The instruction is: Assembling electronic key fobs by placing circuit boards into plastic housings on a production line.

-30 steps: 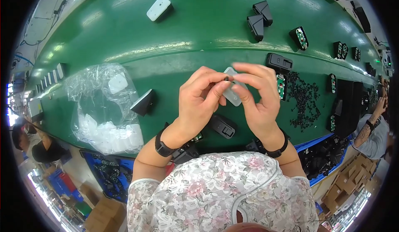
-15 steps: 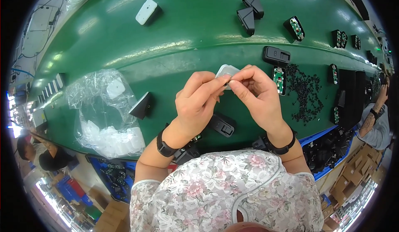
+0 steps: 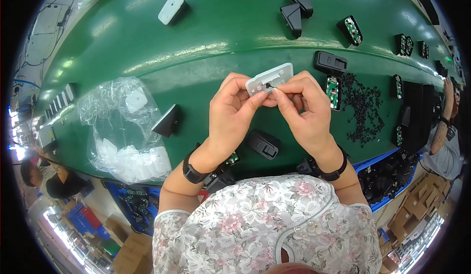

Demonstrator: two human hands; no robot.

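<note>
Between both hands a white plastic cover plate (image 3: pixel 280 73) is held up, tilted, its inner side with small posts showing. A small black part (image 3: pixel 268 85) sits at its lower middle, by my thumbs. My left hand (image 3: pixel 233 107) grips the plate's left end, thumb at the lower edge. My right hand (image 3: pixel 305 109) is closed at the right end, its thumb and fingers near the black part. Below the hands a black plastic housing (image 3: pixel 263 144) lies on the green table. Just right of my right hand is an open housing with a green circuit board (image 3: pixel 333 92).
A heap of small black parts (image 3: pixel 362 107) spreads at the right. A clear bag of white covers (image 3: pixel 128 163) lies left. Black housings (image 3: pixel 293 19) stand at the back. Blue bins (image 3: pixel 387 180) of black parts sit at the near edge. Co-workers are at both sides.
The white plate has been raised and tilted so its inner side faces up toward me. The small black part now shows against it. Both hands still hold close together.
</note>
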